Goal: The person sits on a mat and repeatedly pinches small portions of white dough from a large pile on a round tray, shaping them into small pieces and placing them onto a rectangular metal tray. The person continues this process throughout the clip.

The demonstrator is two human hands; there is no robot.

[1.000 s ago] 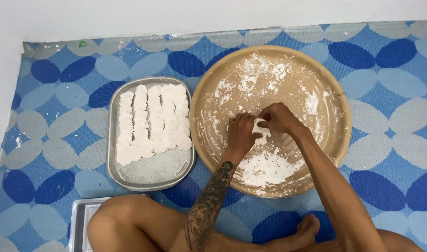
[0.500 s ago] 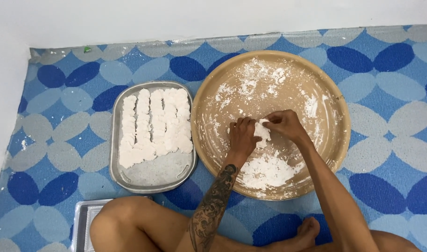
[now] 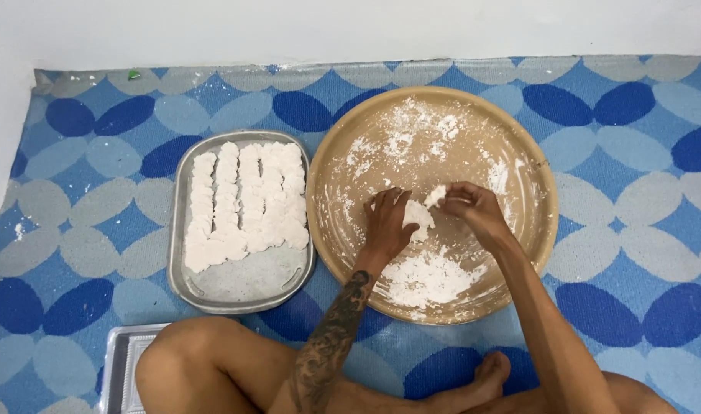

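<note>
**Two hands on a piece of white dough above the round tray**

The person sits on the floor and both hands are over the big round tan tray (image 3: 546,230). The left hand (image 3: 386,222) and the right hand (image 3: 473,211) meet near the middle of the tray, and between them is a small piece of white dough (image 3: 419,215). The left fingers are curled around its left side; the right fingers are bent and pinch the upper right end of it — so both hands are closed on the same piece, not wide open. How hard they press I cannot tell.

The piece is just above the tray surface, a little over a pile of white flour or crumbled dough (image 3: 427,277) that lies in the near part of the tray. More white powder is spread over the far part of the tray.

Left of the round tray, just beside it, lies a rectangular metal tray (image 3: 243,284). In it are four rows of small white shaped pieces (image 3: 247,201), packed close together and filling the far part; the near part is bare metal.

Both trays lie on a mat with blue and grey ovals (image 3: 97,230). At the bottom left corner, beside the person's knee, a part of a clear plastic container (image 3: 124,360) is visible.
</note>
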